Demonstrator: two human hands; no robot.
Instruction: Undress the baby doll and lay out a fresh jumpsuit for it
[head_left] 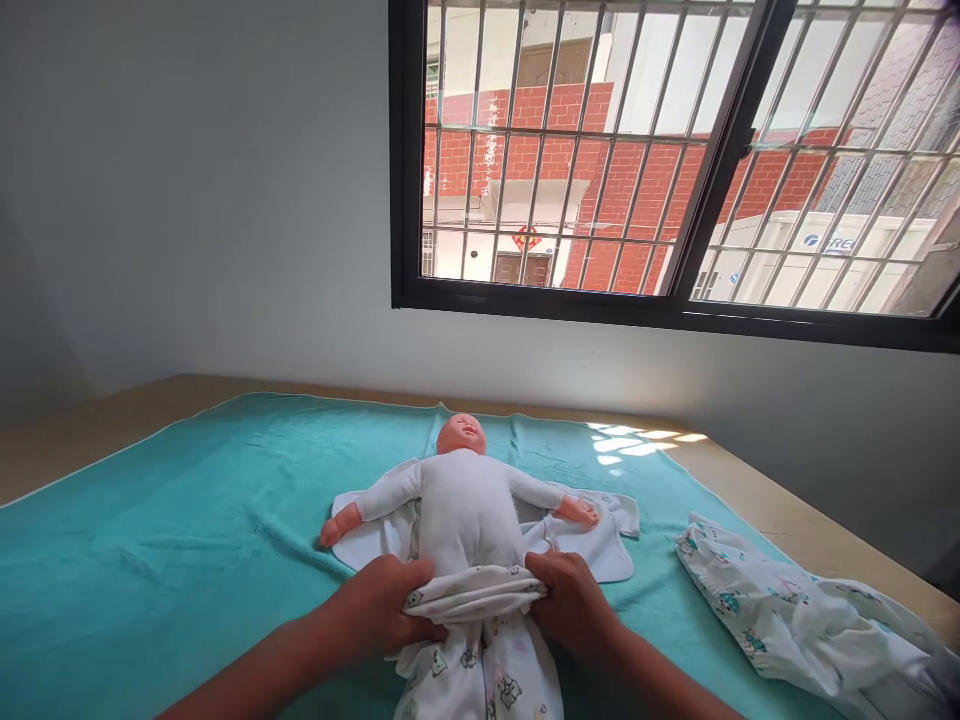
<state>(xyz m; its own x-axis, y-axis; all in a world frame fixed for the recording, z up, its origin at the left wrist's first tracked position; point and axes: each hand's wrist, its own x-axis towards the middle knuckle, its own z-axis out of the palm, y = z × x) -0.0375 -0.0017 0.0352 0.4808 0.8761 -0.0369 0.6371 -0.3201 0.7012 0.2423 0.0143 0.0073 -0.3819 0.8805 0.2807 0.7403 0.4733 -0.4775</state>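
Nearest the camera lie the white cotton baby trousers printed with small grey animals. They run straight away from the viewer and cover the lower body of the baby doll, whose legs are hidden inside them. Their bunched waistband sits across the doll's hips.

The left hand is closed on the waistband at the doll's right hip, fingers curled into the gathered cloth. The right hand is closed on it at the opposite hip in the same way, thumb on top. Both forearms come in from the bottom edge.

The soft-bodied baby doll, with a white cloth torso and a peach plastic head and hands, lies on its back. Its long axis runs near to far, head pointing away toward the window wall, and its arms are spread out to either side. Under the doll's back and arms a plain white garment lies opened flat.

Doll and garment rest on a turquoise terry towel that extends well out to the doll's left. To the doll's right, well apart from it, a crumpled white printed cloth lies at the towel's edge and over the tan wooden platform.

Beyond the doll's head rises a grey-white wall. Above the doll and to its right is a black-framed barred window with a red brick building outside.
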